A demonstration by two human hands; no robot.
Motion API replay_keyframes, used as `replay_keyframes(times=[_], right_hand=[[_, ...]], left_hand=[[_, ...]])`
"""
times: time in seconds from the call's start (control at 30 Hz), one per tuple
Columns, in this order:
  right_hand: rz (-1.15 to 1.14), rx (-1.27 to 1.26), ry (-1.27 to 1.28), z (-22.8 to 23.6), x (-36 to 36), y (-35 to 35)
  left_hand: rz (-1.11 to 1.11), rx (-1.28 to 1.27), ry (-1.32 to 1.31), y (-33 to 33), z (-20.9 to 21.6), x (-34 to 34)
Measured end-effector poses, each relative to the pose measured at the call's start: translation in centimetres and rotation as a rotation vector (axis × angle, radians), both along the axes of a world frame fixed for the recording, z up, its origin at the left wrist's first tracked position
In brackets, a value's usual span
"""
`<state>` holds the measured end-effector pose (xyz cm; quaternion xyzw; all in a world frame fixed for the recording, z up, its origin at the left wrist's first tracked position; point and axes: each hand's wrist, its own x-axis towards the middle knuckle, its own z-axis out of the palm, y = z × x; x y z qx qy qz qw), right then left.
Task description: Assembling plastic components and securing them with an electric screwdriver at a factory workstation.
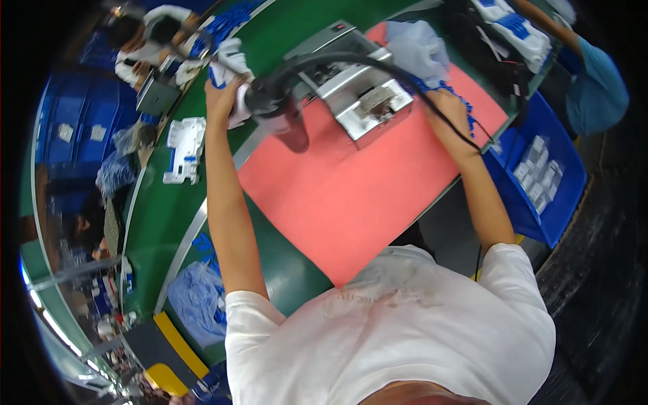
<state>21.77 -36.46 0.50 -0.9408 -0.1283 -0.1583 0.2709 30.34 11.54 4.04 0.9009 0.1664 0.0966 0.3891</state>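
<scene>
My left hand (225, 96) is closed around a white plastic part with blue pieces on it (231, 59), at the far left of the bench. Over at the right edge of the pink mat (351, 202), my right hand (448, 113) reaches into a pile of small blue plastic parts (467, 108). Its fingertips are hard to make out among them. Between my hands stands a silver metal machine (368, 101) with a block on its front. A dark cylinder (291, 125) on a curved black arm (337, 57) hangs left of the machine.
A clear plastic bag (418, 50) lies behind my right hand. One white moulded part (184, 150) rests on the green belt at left. Near my left elbow is a bag of blue parts (197, 297). A blue bin (570, 192) holds bagged items. Other people sit across and at right.
</scene>
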Motion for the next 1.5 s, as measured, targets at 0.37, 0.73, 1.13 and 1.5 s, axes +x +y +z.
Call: replay_keyframes(times=[0.37,0.73,1.13,1.5], right_hand=[[0.456,0.575,0.500,5.4,-10.6,5.9],[0.962,0.439,0.564,7.2,-12.4,21.4],[0.977,-0.066,0.335,5.4,-12.6,22.0],[0.961,0.305,0.352,6.6,-13.0,20.7]], left_hand=[[0.015,-1.674,-0.359,-7.3,-2.3,-37.1],[0.151,-1.704,0.075,-19.2,-1.8,-37.5],[0.420,0.754,-0.054,-2.8,1.5,-43.4],[0.241,0.686,-0.095,-3.0,-1.6,-41.9]])
